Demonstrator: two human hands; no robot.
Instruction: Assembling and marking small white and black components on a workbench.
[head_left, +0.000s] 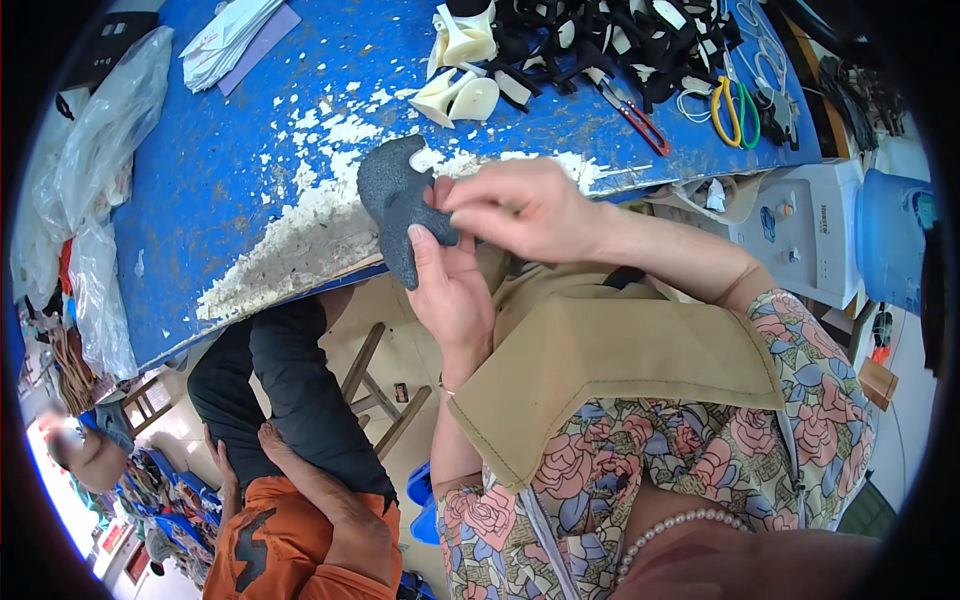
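A seated worker holds a dark grey, curved foam piece point(395, 205) up over the near edge of a blue counter point(220, 170), apparently to bring it close for handwork. The left hand point(450, 285) cradles it from below, thumb pressed on its face; the right hand point(515, 205) pinches its edge between fingertips. White scraps point(300, 240) crust the counter edge. Beyond lie cream moulded pieces point(462, 65), black straps point(610, 40), and scissors point(732, 112). No container shows clearly; clear plastic bags point(100, 140) hang at the left, contents indistinct.

Grey piece point(395, 205) perhaps half-hidden by fingers point(470, 195)
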